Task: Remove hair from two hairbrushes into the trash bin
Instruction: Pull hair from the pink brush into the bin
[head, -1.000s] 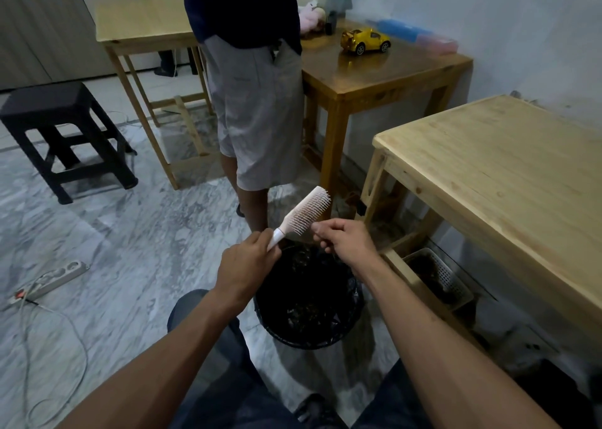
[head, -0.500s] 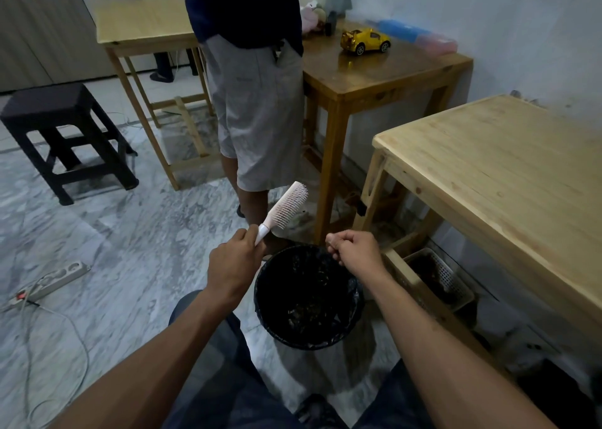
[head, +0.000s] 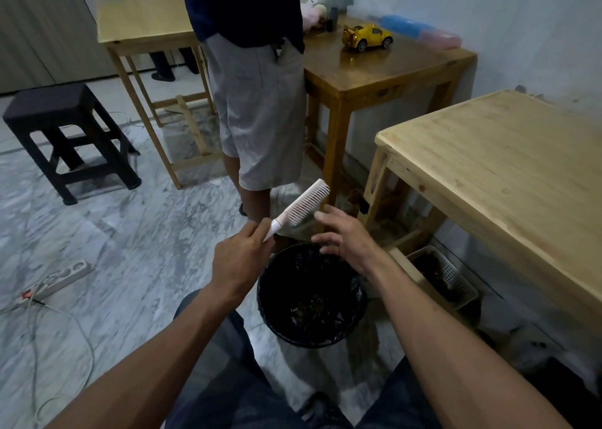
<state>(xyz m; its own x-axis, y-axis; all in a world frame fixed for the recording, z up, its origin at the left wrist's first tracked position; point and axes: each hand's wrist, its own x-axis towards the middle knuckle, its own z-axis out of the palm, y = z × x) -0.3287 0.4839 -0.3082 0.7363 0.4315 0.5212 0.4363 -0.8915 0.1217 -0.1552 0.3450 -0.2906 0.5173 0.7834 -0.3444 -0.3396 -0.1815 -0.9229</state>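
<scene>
My left hand grips the handle of a pale pink hairbrush, whose head points up and to the right with the bristles facing right. My right hand hovers just right of the bristles with its fingers spread and nothing in it. Both hands are over the far rim of a black trash bin lined with a black bag; dark clumps lie at its bottom. Only one hairbrush is in view.
A person in grey shorts stands just beyond the bin. A light wooden table is at the right, a darker table with a yellow toy car behind. A white basket, black stool and power strip sit on the floor.
My right hand went from pinching at the bristles, down to the bin with fingers closed, and has now risen back beside the brush with fingers spread. The brush shifted slightly.
</scene>
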